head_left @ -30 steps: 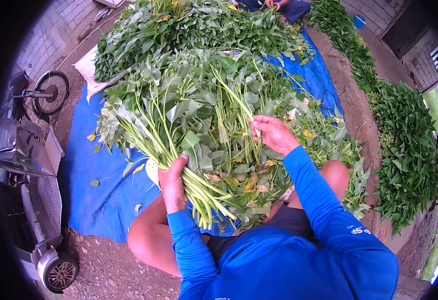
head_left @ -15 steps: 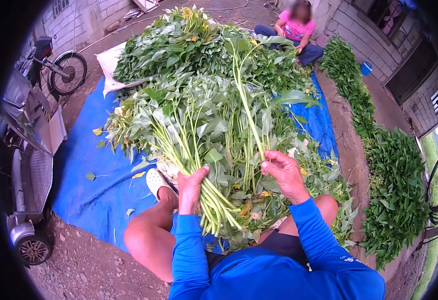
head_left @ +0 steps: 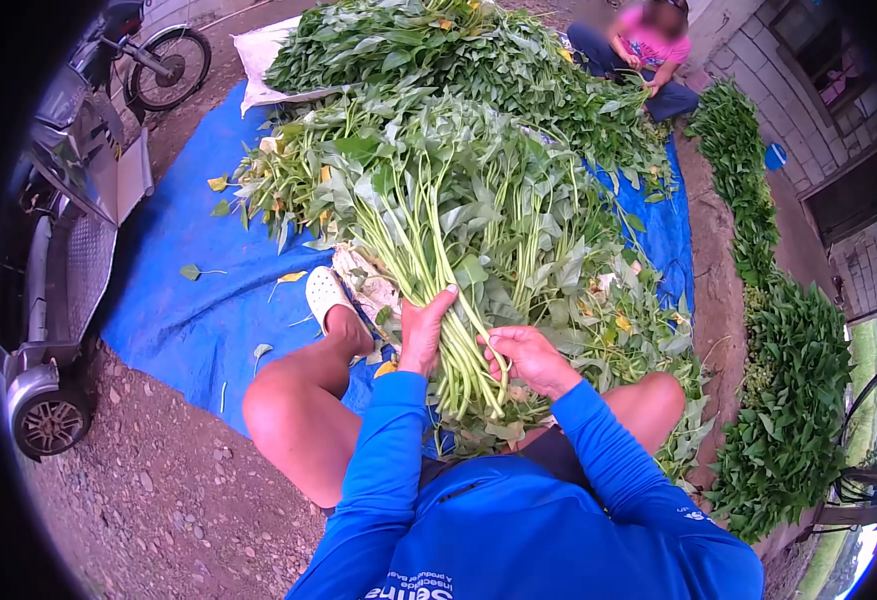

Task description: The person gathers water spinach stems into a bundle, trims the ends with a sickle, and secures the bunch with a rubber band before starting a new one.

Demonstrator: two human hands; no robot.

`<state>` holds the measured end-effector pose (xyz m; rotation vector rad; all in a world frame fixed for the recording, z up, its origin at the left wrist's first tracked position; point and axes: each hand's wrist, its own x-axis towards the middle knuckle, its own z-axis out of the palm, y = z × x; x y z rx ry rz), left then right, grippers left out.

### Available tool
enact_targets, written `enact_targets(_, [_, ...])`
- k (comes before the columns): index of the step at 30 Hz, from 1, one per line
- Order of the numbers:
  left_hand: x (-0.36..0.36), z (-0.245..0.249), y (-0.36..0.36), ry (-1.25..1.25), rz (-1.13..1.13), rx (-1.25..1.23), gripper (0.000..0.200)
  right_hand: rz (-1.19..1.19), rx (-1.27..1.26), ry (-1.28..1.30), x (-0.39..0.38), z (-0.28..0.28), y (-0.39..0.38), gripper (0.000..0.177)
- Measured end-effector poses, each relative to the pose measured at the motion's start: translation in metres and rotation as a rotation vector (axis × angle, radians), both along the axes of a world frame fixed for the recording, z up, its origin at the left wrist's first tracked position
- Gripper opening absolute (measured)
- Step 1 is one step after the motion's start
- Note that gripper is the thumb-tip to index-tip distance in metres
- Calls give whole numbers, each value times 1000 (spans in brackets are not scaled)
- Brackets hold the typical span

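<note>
A blue tarp (head_left: 183, 330) is spread on the ground, overlain by heaps of greens (head_left: 478, 190). At the right, a row of greens (head_left: 783, 400) is laid out. In front of the seated person's lap, a bunch (head_left: 433, 270) is gripped around its stems by the left hand (head_left: 424, 332); stem ends at its right side are pinched by the right hand (head_left: 530, 360). A pale clog (head_left: 326, 297) is worn on one foot.

room over tarp (head_left: 183, 320) nr l knee (head_left: 280, 405), leafy heap (head_left: 548, 215) in way fwd
</note>
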<state>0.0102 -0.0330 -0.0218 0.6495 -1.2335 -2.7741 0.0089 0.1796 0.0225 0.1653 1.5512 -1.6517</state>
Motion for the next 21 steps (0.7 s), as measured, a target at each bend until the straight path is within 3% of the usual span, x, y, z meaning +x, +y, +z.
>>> enact_targets(3, [0,1,17,20,219,-306,83,24,109,49,1,-4,-9,26])
enact_targets(6, [-1,-3,5,-159,-13,-276,76,98,53,91,11,-6,-15,24])
enact_targets(7, [1,7,6,-124,3,-279,69,80,69,110,16,0,-15,24])
enact_targets(11, [-2,22,1,-67,100,-454,65,152,372,771,45,25,12,28])
enact_targets(14, [-6,60,-2,-30,110,-458,65,164,352,791,68,37,28,29])
enact_targets(18, [-34,73,-14,6,98,-611,73,158,295,952,100,58,44,28])
enact_targets(19, [-42,84,-17,12,114,-705,71,233,343,895,101,54,59,27])
enact_targets(21, [-54,116,-32,2,38,-1077,69,192,375,477,92,53,98,51])
